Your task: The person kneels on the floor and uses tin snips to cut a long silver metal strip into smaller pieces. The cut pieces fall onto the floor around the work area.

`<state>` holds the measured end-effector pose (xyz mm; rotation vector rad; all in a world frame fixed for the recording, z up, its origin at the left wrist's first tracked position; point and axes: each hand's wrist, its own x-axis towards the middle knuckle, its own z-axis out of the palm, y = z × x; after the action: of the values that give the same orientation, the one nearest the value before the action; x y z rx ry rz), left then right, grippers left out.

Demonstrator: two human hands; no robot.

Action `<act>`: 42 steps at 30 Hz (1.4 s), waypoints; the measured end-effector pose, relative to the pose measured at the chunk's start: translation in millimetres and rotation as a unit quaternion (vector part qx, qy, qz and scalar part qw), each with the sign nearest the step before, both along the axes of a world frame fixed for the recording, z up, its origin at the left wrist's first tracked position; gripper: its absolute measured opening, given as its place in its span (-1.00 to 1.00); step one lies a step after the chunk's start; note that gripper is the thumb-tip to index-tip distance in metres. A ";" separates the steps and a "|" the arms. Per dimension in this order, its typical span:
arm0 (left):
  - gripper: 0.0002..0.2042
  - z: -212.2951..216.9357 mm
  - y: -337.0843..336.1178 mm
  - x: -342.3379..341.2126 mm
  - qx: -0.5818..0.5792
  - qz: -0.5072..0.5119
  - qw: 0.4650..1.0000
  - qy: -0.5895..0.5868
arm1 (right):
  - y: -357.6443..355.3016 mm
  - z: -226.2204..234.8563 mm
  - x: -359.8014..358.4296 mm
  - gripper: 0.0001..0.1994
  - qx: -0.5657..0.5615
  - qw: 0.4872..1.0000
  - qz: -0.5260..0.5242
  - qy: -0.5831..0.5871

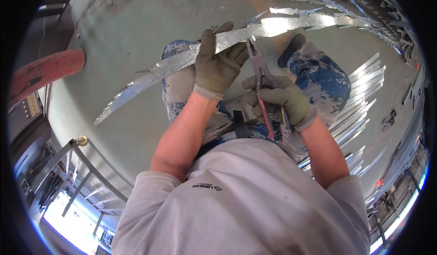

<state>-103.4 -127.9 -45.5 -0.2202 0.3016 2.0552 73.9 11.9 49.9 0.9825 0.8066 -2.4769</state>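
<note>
A long, shiny metal strip with a jagged edge [173,65] runs across in front of me, from low on the left to the upper right. My left hand [216,64], in an olive work glove, is closed round it, thumb on the near side. Gloved alike, my right hand [282,98] grips a pair of pliers [259,66] with worn red handles. The pliers' jaws point away from me and meet the strip's near edge just right of my left hand. Whether they pinch the metal cannot be made out.
More jagged strips lie in a heap [364,91] on the floor at my right and pile up at the far right. A red curved pipe [50,73] juts in from the left. A metal railing [91,164] stands at the lower left. My knees flank the work.
</note>
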 end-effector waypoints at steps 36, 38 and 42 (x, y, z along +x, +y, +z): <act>-0.58 45.6 -43.2 16.3 -0.176 0.206 0.949 -0.163 | -59.2 16.8 20.5 -0.45 0.173 0.982 0.043 0.063; -0.62 50.3 -36.0 17.3 -0.187 0.187 0.952 -0.154 | -60.8 18.5 20.5 -0.46 0.175 0.982 0.043 0.065; -0.69 67.2 -11.3 29.5 -0.175 0.106 0.976 -0.081 | -54.9 17.3 28.2 -0.48 0.202 0.977 0.036 0.064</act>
<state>-73.9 -139.2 21.7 -0.6552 0.5585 2.1660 102.1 -43.0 67.2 0.9031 1.4025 -2.3804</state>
